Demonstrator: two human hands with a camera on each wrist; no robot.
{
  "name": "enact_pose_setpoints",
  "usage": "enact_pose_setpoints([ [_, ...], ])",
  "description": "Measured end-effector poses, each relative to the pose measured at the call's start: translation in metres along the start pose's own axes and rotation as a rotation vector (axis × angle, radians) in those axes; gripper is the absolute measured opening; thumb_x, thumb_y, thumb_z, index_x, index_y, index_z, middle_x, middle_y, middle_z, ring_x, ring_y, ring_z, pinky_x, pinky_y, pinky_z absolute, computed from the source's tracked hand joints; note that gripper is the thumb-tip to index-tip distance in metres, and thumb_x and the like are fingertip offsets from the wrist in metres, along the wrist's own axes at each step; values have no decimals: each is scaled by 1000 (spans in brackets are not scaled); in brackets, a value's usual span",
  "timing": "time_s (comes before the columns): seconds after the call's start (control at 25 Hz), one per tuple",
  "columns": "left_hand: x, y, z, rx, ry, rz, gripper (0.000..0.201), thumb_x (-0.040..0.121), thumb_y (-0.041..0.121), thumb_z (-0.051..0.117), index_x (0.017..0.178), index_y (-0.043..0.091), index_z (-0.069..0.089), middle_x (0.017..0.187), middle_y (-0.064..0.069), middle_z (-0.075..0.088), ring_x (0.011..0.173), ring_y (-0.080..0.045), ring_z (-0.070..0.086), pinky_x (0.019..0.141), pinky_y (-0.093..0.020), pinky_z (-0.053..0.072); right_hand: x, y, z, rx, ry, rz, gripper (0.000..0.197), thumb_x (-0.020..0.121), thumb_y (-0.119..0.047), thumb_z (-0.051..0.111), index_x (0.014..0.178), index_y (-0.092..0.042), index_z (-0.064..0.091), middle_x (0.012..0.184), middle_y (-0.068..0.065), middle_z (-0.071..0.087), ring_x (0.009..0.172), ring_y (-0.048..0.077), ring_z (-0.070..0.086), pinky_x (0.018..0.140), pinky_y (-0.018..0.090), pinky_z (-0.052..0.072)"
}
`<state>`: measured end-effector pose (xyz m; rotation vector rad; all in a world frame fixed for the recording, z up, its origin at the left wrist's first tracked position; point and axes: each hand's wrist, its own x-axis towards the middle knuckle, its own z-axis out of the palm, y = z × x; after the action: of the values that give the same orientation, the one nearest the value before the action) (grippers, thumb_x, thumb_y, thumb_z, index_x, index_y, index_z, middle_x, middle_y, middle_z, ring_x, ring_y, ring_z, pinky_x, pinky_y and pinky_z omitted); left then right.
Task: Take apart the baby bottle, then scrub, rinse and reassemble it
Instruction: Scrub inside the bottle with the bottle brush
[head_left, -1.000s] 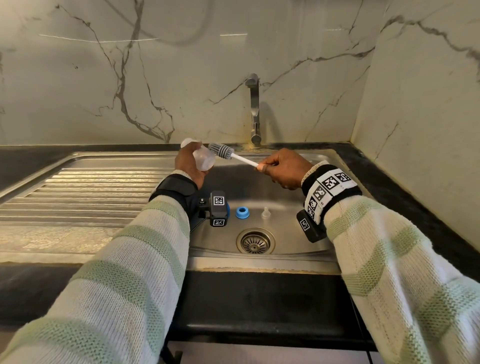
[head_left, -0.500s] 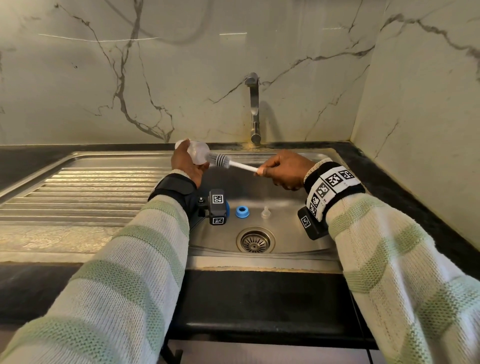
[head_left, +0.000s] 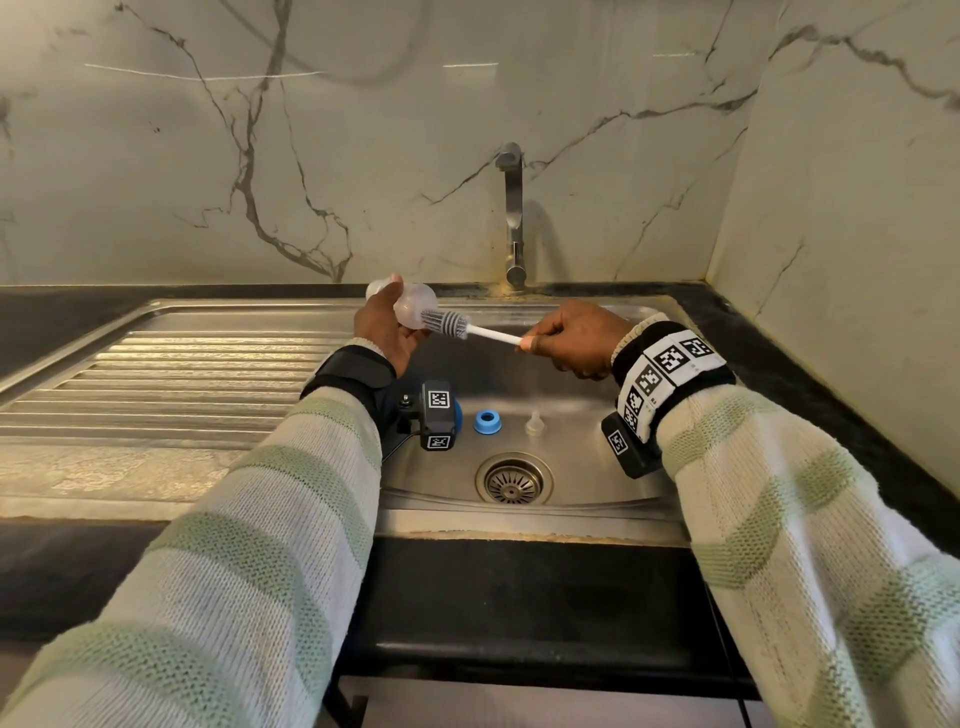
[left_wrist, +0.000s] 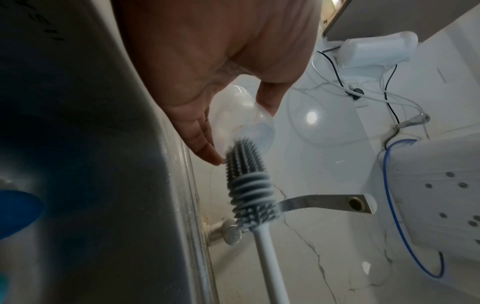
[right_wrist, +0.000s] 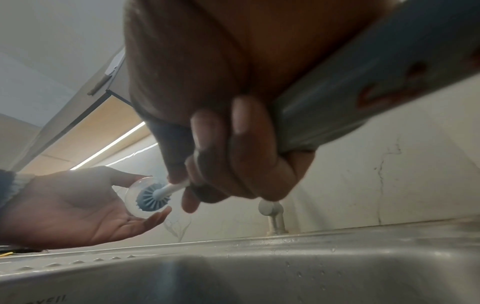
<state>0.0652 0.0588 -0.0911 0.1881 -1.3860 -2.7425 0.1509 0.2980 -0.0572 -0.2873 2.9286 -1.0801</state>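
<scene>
My left hand (head_left: 384, 332) grips the clear bottle body (head_left: 413, 306) over the sink's left rim, its mouth turned to the right. My right hand (head_left: 571, 338) holds the white handle of the grey bottle brush (head_left: 447, 323). The brush tip sits at the bottle mouth. In the left wrist view the bristles (left_wrist: 246, 181) touch the bottle rim (left_wrist: 257, 133). In the right wrist view the brush head (right_wrist: 149, 198) lies inside the mouth ring (right_wrist: 131, 190). A blue collar ring (head_left: 487, 422) and a clear nipple (head_left: 534, 422) lie on the sink floor.
The steel sink (head_left: 597, 493) has a drain (head_left: 513, 480) at its centre front and a tap (head_left: 513, 218) on the back wall. A ribbed drainboard (head_left: 156, 384) lies to the left. A black counter (head_left: 779, 374) and marble walls surround it.
The brush head went deep into the bottle half a second ago and has now drawn back out to the mouth. My left hand has tilted the bottle slightly.
</scene>
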Motion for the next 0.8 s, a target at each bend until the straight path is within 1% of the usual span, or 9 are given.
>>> enact_pose_setpoints([
  [0.08,-1,0,2,23,1,-7,45,97,28,60,135,9,45,115,-17,63,95,-28,66,71,-38,60,2,0,-5,-109,68,-29,24,95,-35,60,103,-18,75,66,1,61,52,11,47,49,22,39],
  [0.16,2,4,0,1,4,-3,45,97,29,59,135,9,46,113,-16,64,94,-28,66,70,-37,60,5,-5,-1,-162,110,-104,27,96,-34,59,108,-16,75,83,1,69,65,9,53,62,24,41],
  [0.2,2,6,-1,-14,-1,-7,46,97,30,59,136,9,46,116,-16,64,94,-28,67,69,-37,60,5,-6,2,-148,99,-128,27,96,-33,58,109,-15,74,85,1,70,66,9,54,63,23,42],
  [0.36,2,1,-6,23,-11,-12,49,97,32,59,136,6,45,118,-19,64,92,-28,67,63,-36,60,2,-5,5,-56,3,-64,24,96,-34,59,104,-18,75,68,4,60,52,13,48,45,20,40],
  [0.52,1,3,-1,13,-10,-18,51,94,32,63,135,7,47,123,-20,62,104,-32,66,68,-37,61,5,-6,-4,-215,106,-115,29,96,-35,58,110,-16,74,86,1,70,70,13,58,64,24,43],
  [0.6,3,5,-3,-18,-3,-18,54,94,36,63,137,8,46,125,-20,62,107,-33,66,71,-38,61,5,-10,0,-173,81,-138,28,97,-34,58,111,-16,74,78,-4,66,65,9,55,59,22,41],
  [0.68,3,4,-6,-8,-13,-28,57,94,38,62,139,7,46,127,-20,62,102,-31,68,67,-36,61,1,-10,1,-120,14,-101,25,96,-34,58,107,-17,74,66,-3,59,53,9,49,49,20,39],
  [0.72,2,2,-6,7,-24,-31,57,95,38,61,139,6,45,127,-20,62,101,-31,68,64,-35,60,2,-9,-1,-132,12,-84,25,96,-34,58,105,-17,75,66,-1,60,53,10,49,48,20,39],
  [0.8,0,1,-3,19,-33,-32,56,95,37,62,139,6,45,127,-20,61,104,-32,66,63,-35,60,5,-5,-5,-222,71,-93,28,96,-35,58,107,-16,75,80,1,68,65,12,56,59,22,41],
])
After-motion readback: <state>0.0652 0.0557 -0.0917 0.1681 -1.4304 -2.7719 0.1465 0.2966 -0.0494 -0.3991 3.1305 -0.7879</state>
